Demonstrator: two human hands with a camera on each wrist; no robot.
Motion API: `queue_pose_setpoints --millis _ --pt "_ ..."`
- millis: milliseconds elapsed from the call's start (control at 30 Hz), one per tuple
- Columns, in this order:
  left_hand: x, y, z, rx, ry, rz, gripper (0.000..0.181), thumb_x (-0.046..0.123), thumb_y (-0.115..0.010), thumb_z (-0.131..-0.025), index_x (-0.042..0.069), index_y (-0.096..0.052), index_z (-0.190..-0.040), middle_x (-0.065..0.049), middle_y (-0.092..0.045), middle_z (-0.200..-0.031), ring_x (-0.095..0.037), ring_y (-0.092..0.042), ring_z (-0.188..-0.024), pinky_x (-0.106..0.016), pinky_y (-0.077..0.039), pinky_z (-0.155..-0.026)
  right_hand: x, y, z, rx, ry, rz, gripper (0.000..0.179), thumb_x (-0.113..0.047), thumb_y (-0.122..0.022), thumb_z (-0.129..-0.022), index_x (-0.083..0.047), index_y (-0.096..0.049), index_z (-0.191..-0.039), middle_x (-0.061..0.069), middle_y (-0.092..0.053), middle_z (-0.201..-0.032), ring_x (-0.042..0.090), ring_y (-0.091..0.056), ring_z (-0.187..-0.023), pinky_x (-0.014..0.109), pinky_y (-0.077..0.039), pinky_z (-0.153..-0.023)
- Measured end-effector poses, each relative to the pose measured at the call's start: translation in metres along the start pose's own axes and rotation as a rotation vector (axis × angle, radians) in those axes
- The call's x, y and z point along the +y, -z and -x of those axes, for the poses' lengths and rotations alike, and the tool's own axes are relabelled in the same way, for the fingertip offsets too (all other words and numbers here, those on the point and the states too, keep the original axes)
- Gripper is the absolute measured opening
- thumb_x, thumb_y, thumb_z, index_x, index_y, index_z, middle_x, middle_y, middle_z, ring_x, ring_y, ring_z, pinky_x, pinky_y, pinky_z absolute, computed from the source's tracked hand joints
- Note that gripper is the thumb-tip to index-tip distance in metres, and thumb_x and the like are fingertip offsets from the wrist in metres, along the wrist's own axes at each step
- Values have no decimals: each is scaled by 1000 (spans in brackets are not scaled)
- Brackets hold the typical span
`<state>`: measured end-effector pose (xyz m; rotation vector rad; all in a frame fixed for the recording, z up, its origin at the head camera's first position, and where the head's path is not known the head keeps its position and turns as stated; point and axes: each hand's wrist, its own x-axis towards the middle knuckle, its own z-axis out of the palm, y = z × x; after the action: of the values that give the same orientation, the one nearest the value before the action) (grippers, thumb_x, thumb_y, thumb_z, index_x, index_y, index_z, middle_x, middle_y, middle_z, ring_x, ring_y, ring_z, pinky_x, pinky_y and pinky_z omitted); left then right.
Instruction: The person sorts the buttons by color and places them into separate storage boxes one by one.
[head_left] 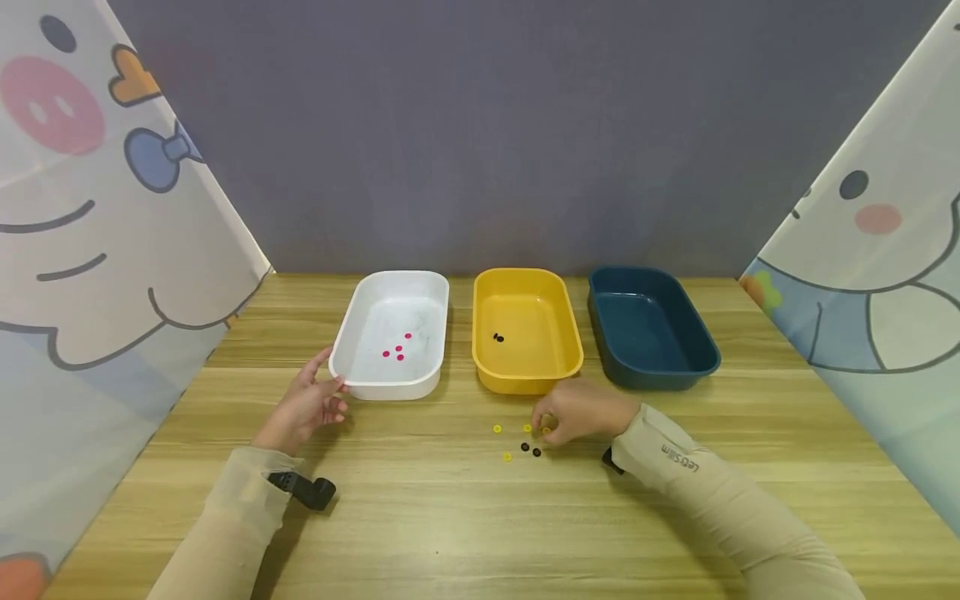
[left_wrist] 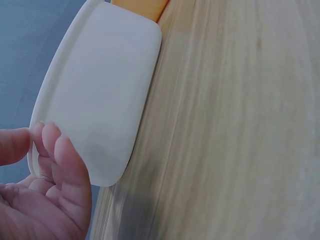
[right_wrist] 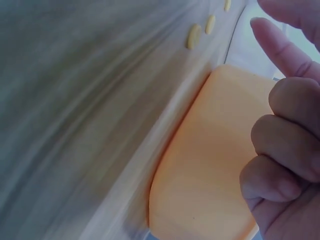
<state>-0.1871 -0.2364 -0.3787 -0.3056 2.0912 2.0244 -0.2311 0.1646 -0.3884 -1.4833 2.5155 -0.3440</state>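
Observation:
My left hand [head_left: 303, 408] grips the near left corner of the white bin [head_left: 390, 390], thumb and fingers at its rim. Several pink-red buttons [head_left: 399, 348] lie inside that bin. Just in front of the yellow bin [head_left: 525, 385], my right hand [head_left: 581, 410] reaches down over small loose buttons. Its index finger and thumb are apart with nothing between them, while the other fingers curl in, as the right wrist view shows. A yellow button [head_left: 546, 431] lies by its fingertips. More yellow buttons [head_left: 507, 457] and two black buttons [head_left: 525, 447] lie to the left.
Black buttons [head_left: 500, 339] sit on the yellow bin's floor. On the right stands a dark blue bin [head_left: 652, 379] with nothing in it. The three bins line up along the back of the wooden table [head_left: 420, 517], before a grey wall [head_left: 480, 133].

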Motion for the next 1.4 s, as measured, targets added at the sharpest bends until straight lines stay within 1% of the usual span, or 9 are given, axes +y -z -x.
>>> queue_pose_setpoints --millis 200,300,500,767,967,1200,1400 --pt "0 0 1 1 -10 -3 67 6 -38 -103 18 3 -155 2 -51 -81 -7 -54 -58 -23 -49 -57 0 -5 -1 -7 34 19 13 -16 -74 -75 -20 -76 -87 -14 -69 -85 -5 -50 -62 16 -46 -60" --pt "1 -1 2 -5 -13 4 67 7 -38 -103 18 4 -154 2 -51 -81 -7 -54 -57 -23 -50 -57 -2 -7 -2 -11 48 48 11 -18 -75 -76 -22 -77 -87 -15 -70 -86 -6 -53 -64 15 -46 -61" --pt "2 -1 2 -6 -9 10 68 7 -38 -103 19 4 -154 2 -52 -80 -7 -53 -57 -22 -49 -56 -8 -6 -3 -22 40 63 11 -17 -75 -76 -22 -78 -85 -15 -69 -81 -5 -53 -62 15 -44 -57" --pt "1 0 1 -9 -18 2 68 6 -39 -103 18 4 -155 1 -52 -81 -7 -53 -57 -22 -50 -56 -9 -7 -5 -39 9 83 10 -16 -74 -74 -23 -75 -82 -17 -65 -75 -3 -46 -58 16 -41 -54" --pt "-2 1 1 -7 -3 14 69 5 -39 -102 19 4 -155 1 -53 -81 -7 -53 -57 -22 -49 -56 -10 -9 -7 -75 -14 82 9 -16 -74 -74 -23 -73 -80 -17 -62 -72 -1 -44 -57 17 -39 -53" --pt "-4 2 0 -9 -21 1 68 6 -39 -102 19 3 -155 1 -52 -82 -7 -53 -57 -23 -49 -56 -12 -10 -9 -85 -20 109 10 -17 -75 -72 -24 -70 -77 -18 -56 -66 -1 -40 -55 17 -36 -50" --pt "-3 3 0 -17 -26 -5 67 6 -38 -103 18 2 -155 1 -52 -82 -7 -53 -57 -22 -49 -56 -13 -9 -10 -98 -28 118 9 -19 -76 -73 -24 -70 -77 -18 -55 -65 -1 -40 -54 17 -35 -49"
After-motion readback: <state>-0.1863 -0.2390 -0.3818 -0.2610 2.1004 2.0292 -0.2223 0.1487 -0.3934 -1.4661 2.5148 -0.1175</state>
